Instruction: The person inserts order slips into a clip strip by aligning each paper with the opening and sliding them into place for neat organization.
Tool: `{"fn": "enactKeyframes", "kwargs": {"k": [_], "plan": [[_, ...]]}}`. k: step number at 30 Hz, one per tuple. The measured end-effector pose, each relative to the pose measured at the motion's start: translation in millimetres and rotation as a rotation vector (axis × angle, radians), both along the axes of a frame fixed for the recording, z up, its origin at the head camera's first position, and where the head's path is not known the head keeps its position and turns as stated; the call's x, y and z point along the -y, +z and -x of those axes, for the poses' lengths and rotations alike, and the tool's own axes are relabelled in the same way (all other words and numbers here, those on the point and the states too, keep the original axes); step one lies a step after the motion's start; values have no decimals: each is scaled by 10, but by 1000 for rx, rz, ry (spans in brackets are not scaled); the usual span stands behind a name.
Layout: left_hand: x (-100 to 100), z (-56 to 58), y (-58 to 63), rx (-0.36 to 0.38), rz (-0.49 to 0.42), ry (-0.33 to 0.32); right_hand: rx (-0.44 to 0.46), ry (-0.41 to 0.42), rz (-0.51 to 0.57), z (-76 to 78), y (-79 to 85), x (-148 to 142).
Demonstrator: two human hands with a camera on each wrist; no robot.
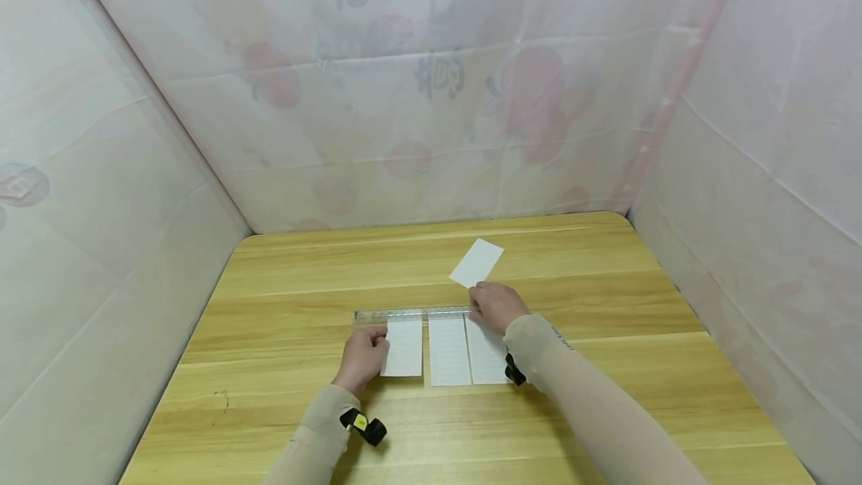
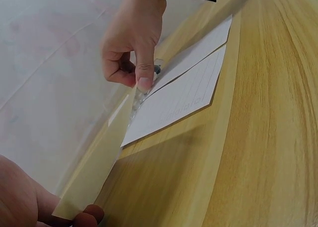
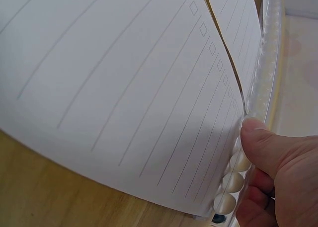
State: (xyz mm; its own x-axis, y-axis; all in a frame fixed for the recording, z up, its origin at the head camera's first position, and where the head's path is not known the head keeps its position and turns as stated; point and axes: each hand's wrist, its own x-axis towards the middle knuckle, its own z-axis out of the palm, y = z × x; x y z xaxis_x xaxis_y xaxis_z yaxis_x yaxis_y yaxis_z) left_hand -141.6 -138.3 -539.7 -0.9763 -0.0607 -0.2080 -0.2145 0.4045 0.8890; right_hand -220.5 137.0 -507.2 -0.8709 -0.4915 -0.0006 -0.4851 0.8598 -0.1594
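Observation:
My left hand (image 1: 362, 358) pinches the left edge of a white card (image 1: 404, 354). In the left wrist view this card (image 2: 107, 157) stands tilted above the wood, casting a shadow. A clear plastic strip with rounded bumps along its edge (image 3: 232, 182) runs along the cards' far ends. My right hand (image 1: 497, 305) grips the strip near its right end, thumb (image 3: 261, 135) on top and fingers curled beneath. Two lined cards, a middle one (image 1: 448, 354) and a right one (image 1: 483, 354), lie side by side with their far ends at the strip, a narrow gap between them.
A blank white card (image 1: 477, 262) lies askew just beyond my right hand. The wooden table (image 1: 283, 283) is enclosed by pale printed fabric walls (image 1: 431, 118) at the back and both sides. Black wrist devices sit on both sleeves.

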Motion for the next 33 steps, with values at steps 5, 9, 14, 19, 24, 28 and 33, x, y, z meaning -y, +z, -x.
{"fn": "enactKeyframes", "kwargs": {"k": [5,9,14,19,24,28,33], "plan": [[-11,-8,0,11,-4,-1,-3,-2,0,-3,3,-2],[-17,-14,-5,10,-6,-4,-4,-1,-1,1,-7,-3],[-22,-20,-4,5,4,-9,-6,-2,-3,1,-14,-3],[-36,-21,-3,-5,22,-13,-4,-6,-9,-1,-10,-3],[-50,-14,-4,-15,24,-13,-3,-8,-7,1,-13,-4],[-63,-12,-1,-13,25,-6,2,-12,-6,0,-9,-4],[-67,-16,2,-10,22,-10,4,-14,-9,-5,0,-1]]}}
